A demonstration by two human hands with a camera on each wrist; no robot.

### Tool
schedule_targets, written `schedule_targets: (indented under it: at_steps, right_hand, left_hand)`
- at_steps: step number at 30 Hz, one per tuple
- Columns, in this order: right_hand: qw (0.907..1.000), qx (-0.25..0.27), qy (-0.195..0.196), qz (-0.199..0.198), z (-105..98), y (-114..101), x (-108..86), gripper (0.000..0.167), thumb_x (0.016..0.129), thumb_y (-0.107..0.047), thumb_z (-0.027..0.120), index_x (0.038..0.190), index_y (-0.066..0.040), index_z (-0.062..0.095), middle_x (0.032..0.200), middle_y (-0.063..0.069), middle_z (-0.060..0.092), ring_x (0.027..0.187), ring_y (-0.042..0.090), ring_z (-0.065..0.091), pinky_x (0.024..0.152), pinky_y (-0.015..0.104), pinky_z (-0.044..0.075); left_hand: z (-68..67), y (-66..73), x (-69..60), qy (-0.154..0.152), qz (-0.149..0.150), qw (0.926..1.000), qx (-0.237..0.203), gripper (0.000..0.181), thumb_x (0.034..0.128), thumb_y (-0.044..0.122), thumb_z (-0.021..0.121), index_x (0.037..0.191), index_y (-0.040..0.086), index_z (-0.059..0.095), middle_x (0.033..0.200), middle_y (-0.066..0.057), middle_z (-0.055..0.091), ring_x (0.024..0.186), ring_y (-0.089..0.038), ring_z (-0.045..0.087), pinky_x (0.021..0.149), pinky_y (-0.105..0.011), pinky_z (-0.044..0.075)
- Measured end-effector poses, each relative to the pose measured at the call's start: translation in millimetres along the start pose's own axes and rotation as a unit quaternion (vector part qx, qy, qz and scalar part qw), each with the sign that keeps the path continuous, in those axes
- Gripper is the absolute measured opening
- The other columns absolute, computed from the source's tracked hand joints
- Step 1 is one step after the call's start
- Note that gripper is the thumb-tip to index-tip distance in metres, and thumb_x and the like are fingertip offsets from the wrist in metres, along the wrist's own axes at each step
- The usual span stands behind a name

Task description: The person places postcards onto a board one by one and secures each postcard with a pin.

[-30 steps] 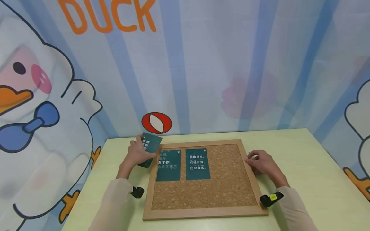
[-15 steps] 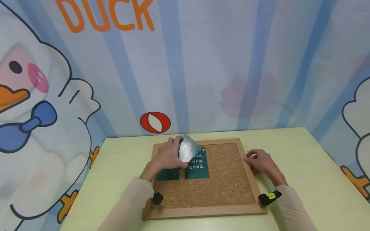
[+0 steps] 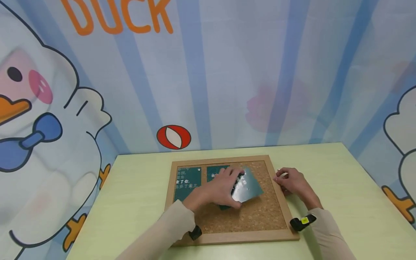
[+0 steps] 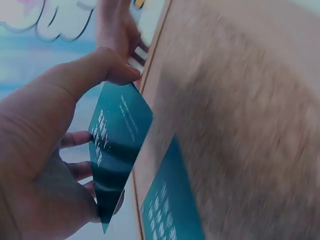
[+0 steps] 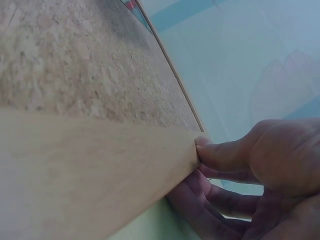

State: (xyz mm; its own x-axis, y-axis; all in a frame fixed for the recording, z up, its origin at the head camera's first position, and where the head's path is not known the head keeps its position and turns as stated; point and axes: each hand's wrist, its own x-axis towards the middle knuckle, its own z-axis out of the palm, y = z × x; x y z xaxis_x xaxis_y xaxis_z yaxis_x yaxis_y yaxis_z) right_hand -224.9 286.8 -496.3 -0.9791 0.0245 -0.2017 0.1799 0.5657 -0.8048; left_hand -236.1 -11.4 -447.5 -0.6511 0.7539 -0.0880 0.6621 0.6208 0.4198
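A dark green card (image 3: 248,187) with white printed characters tilts above the right half of a wood-framed cork board (image 3: 253,222). My left hand (image 3: 224,187) holds it by its edges, thumb on one side and fingers on the other, as the left wrist view of the card (image 4: 117,130) shows. Two similar cards lie on the board: a left card (image 3: 188,180) with a pin at its upper right, and a middle card (image 3: 213,170) mostly hidden by my left hand. At the board's right side, my right hand (image 3: 295,181) grips the wooden frame (image 5: 100,165), thumb on top and fingers curled below.
The board lies on a pale yellow-green table (image 3: 344,187). A printed cloth backdrop (image 3: 227,79) with ducks and blue stripes rises behind it. Black wrist cameras (image 3: 303,222) sit at both cuffs.
My left hand has carried the card rightward from beyond the board's left edge, across the two laid cards, to above the right half. My right hand has stayed at the frame.
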Motion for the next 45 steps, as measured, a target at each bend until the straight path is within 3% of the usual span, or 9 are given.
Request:
schedule_targets:
  at_steps: [2,8,17,25,29,45]
  right_hand:
    - [1.0000,-0.001,0.002,-0.001,0,1,0.3,0.025,0.104,-0.012,0.064,0.119,0.007,0.061,0.097,0.020,0.068,0.073,0.020,0.069,0.061,0.040,0.060]
    - [0.9999,-0.008,0.007,-0.002,1,2,1.7,0.026,0.104,-0.012,0.065,0.120,0.008,0.061,0.097,0.021,0.069,0.074,0.020,0.069,0.061,0.039,0.060]
    - [0.9999,-0.009,0.012,-0.003,3,4,1.0,0.029,0.104,-0.013,0.065,0.122,0.009,0.061,0.099,0.022,0.068,0.075,0.021,0.069,0.062,0.039,0.060]
    - [0.9998,-0.011,0.016,-0.004,3,4,0.2,0.030,0.104,-0.014,0.065,0.123,0.009,0.060,0.099,0.023,0.068,0.075,0.021,0.070,0.062,0.039,0.060]
    - [0.9998,-0.013,0.012,-0.005,3,6,-1.1,0.030,0.104,-0.014,0.064,0.124,0.009,0.060,0.101,0.023,0.069,0.075,0.021,0.070,0.063,0.037,0.060]
    - [0.9998,-0.012,0.011,-0.007,3,5,-1.8,0.034,0.106,-0.017,0.062,0.126,0.010,0.059,0.102,0.024,0.068,0.076,0.021,0.069,0.064,0.037,0.059]
  left_hand:
    - [6.3,8.3,2.8,-0.011,0.014,0.9998,0.008,0.095,0.0837,0.042,0.081,0.160,0.017,0.029,0.149,-0.011,0.040,0.117,-0.024,0.040,0.089,-0.040,0.043]
    - [28.6,24.5,8.4,-0.040,0.035,0.9985,0.015,0.095,0.0854,0.048,0.078,0.161,0.021,0.028,0.156,-0.011,0.033,0.132,-0.025,0.038,0.104,-0.045,0.041]
    - [50.9,30.0,7.2,-0.057,0.082,0.9944,0.035,0.088,0.0868,0.052,0.071,0.160,0.019,0.034,0.155,-0.009,0.029,0.134,-0.021,0.035,0.110,-0.040,0.037]
    - [59.3,30.6,4.3,-0.066,0.093,0.9902,0.081,0.084,0.0901,0.053,0.065,0.162,0.023,0.033,0.160,-0.006,0.027,0.144,-0.021,0.028,0.117,-0.041,0.030]
    - [63.1,33.1,1.4,-0.062,0.098,0.9877,0.104,0.081,0.0926,0.054,0.061,0.163,0.027,0.032,0.164,-0.002,0.024,0.148,-0.020,0.025,0.120,-0.042,0.028]
    - [76.5,34.4,-9.1,-0.021,0.111,0.9872,0.112,0.068,0.0999,0.051,0.052,0.161,0.026,0.037,0.167,0.001,0.024,0.148,-0.019,0.026,0.120,-0.041,0.027]
